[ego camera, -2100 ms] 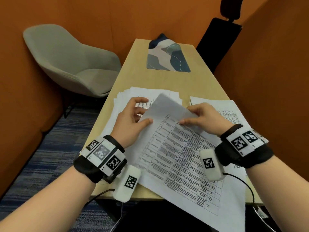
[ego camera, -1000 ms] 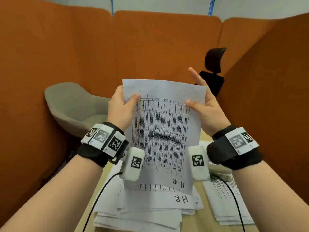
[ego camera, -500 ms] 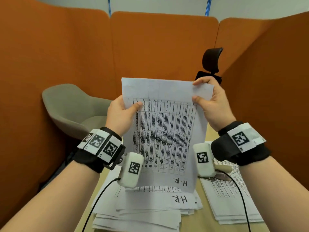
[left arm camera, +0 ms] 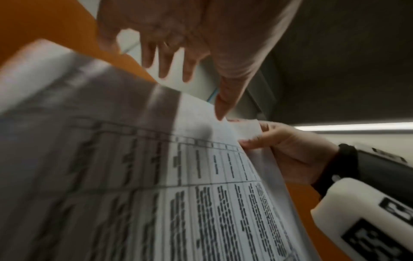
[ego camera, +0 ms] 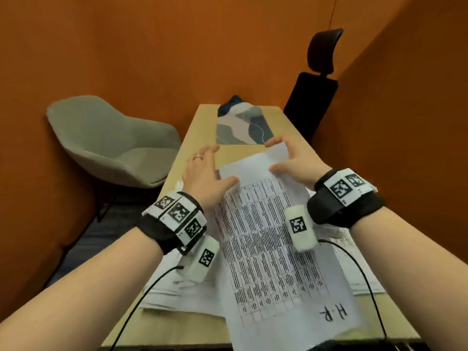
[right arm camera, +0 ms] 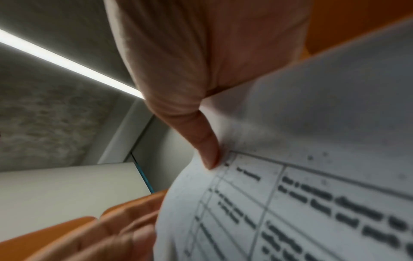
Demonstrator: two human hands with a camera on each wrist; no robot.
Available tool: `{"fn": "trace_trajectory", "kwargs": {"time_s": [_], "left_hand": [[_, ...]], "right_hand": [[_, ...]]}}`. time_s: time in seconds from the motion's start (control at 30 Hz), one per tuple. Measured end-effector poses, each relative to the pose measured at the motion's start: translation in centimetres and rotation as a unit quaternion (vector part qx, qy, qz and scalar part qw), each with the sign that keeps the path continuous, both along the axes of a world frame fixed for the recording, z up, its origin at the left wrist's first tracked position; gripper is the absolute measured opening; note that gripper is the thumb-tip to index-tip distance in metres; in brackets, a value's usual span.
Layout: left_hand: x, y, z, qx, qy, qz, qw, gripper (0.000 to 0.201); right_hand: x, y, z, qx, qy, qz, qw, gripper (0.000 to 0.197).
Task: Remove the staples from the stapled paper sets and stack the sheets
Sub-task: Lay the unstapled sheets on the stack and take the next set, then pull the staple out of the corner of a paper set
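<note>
Two hands on one printed sheet (ego camera: 266, 239), right hand (ego camera: 296, 160) pinching its top corner, left hand (ego camera: 202, 171) fingers spread, thumb on edge

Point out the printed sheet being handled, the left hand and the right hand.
printed sheet (ego camera: 266, 239): head view, on the middle of its printed table.
left hand (ego camera: 202, 173): head view, on the back of the hand.
right hand (ego camera: 298, 160): head view, on the back of the hand, beside the sheet's far corner.

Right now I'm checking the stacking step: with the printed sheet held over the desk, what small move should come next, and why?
Probably lower the sheet flat onto a paper pile. The right hand pinches its far edge, the left hand is spread with only the thumb touching, and the sheet overhangs the desk edge.
</note>
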State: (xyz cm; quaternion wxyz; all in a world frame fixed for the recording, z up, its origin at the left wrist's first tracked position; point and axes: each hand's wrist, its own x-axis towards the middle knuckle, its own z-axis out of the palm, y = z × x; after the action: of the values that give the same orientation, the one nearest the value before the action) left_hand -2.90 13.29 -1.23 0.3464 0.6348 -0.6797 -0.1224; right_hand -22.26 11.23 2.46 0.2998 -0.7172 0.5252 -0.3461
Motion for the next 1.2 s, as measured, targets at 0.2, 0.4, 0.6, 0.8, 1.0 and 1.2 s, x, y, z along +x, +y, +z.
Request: {"fn": "trace_trajectory", "kwargs": {"time_s": [0.2,0.4,0.6,0.8,1.0,1.2], "left_hand": [[-1.4,-1.8,-0.8,0.107,0.05,-0.11,0.987,0.019],[-1.0,-1.8,-3.6,0.145,0.012,-0.084,0.986,0.023],[-1.2,-1.8,-4.5,0.163,0.022,-0.065,0.984,0.024],[-1.5,-1.4,-4.4,0.155,0.025,-0.079,0.984,0.02],[-1.8,-1.3,-4.5,0.144,-0.003,-0.094,0.985,0.021],[-2.9,-0.9,-4.2,0.129,-0.04,-0.091,0.987,0.028]], "right_hand": [[1.1,-1.2,-2.7,0.045,0.01,0.075,0.996,0.041],[-4.1,-3.9,-6.5,0.104,0.304,-0.091,0.943,0.039],[-7.3,-3.1,-9.2,0.195,0.511,-0.069,0.835,0.043],[-7.3,-3.0,-10.0,0.189,0.546,-0.049,0.815,0.044],[-5.3,-2.2,-5.9,-0.078,0.075,-0.182,0.977,0.04],[0.8,-0.6,-2.9,-0.138,-0.255,0.016,0.957,0.044]]}}
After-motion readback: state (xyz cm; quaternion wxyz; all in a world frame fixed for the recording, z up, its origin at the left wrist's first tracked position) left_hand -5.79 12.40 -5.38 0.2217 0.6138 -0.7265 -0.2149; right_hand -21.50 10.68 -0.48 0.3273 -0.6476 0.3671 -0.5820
